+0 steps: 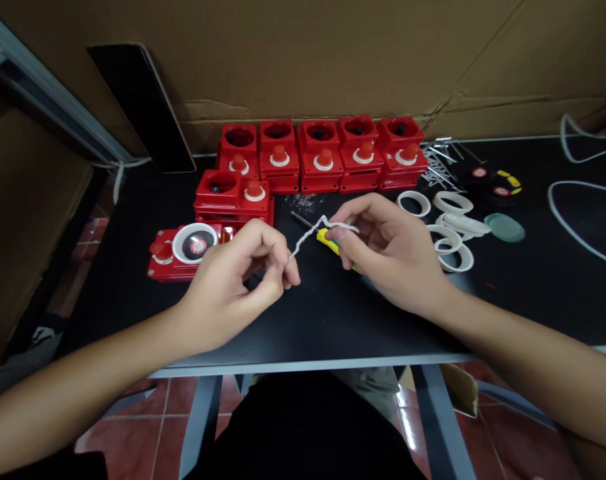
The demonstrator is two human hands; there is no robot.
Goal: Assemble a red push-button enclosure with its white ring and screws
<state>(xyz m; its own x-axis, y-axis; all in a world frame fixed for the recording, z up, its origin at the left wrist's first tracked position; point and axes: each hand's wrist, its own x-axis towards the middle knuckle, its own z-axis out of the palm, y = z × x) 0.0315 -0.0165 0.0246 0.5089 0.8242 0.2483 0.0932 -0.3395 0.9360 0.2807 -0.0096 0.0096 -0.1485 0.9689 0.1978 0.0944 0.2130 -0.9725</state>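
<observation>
A thin white twisted cord (307,239) is stretched between my two hands, with a sharp kink near its middle. My left hand (243,280) pinches its lower end between thumb and fingertips. On the other side, my right hand (387,253) grips it with thumb and forefinger, and a loose tail sticks out. Just behind the cord a yellow-handled screwdriver (329,241) lies on the table, partly covered by my right hand. Beside my left hand is a red box (175,270) with a white ring (193,244) around a black disc bearing a red-and-white label.
Several red boxes (324,157) with round openings stand along the cardboard back wall. To the right lie white rings (453,202), clear discs (505,227), metal rods (439,167), black discs with labels (483,183) and a white cable (563,207). A dark panel (145,110) leans at the left.
</observation>
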